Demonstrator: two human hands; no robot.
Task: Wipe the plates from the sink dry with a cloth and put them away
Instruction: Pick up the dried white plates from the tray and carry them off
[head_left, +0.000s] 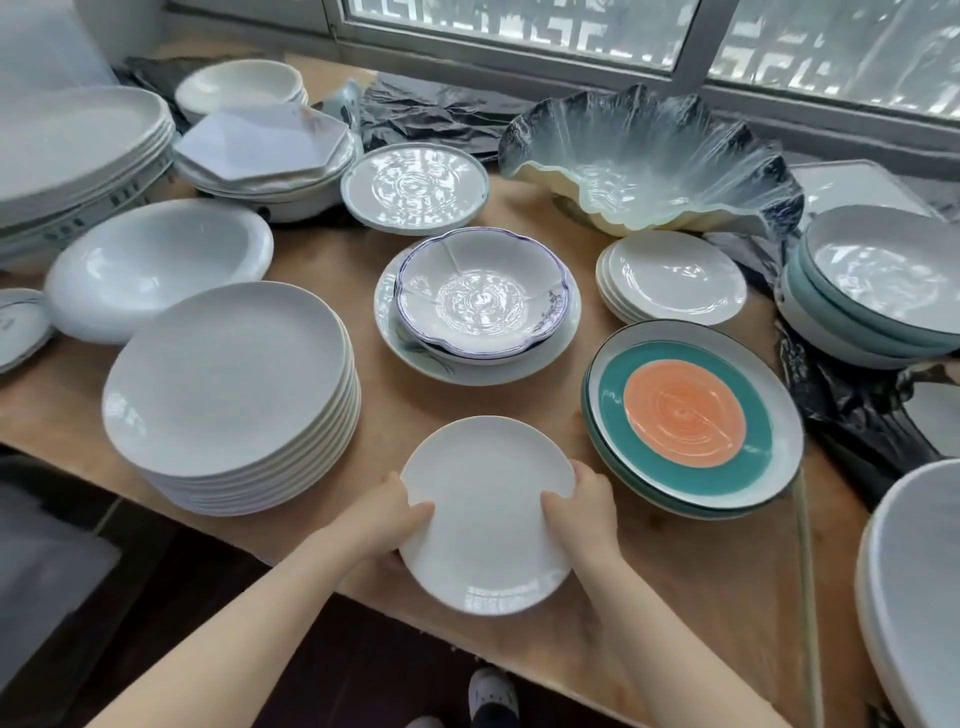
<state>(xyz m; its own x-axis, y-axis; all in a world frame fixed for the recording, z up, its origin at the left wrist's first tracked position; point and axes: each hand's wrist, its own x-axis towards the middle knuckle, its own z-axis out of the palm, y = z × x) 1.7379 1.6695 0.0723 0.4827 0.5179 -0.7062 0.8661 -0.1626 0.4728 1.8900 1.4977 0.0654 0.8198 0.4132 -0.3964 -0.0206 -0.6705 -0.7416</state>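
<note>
A small white plate (485, 514) is held by both hands low over the front edge of the wooden table (675, 597). My left hand (392, 522) grips its left rim, thumb on top and fingers underneath. My right hand (584, 512) grips the right rim the same way. Left of the plate stands a tall stack of white plates (228, 384). To its right lies a stack of teal plates with an orange centre (691, 415). No cloth or sink is in view.
The table is crowded: blue-rimmed scalloped bowls on a plate (480, 296), a stack of small white plates (675, 278), a shell-shaped glass bowl (649, 161), a large white bowl (156, 265), hexagonal plates (265, 140), teal bowls (878, 291). A window runs along the back.
</note>
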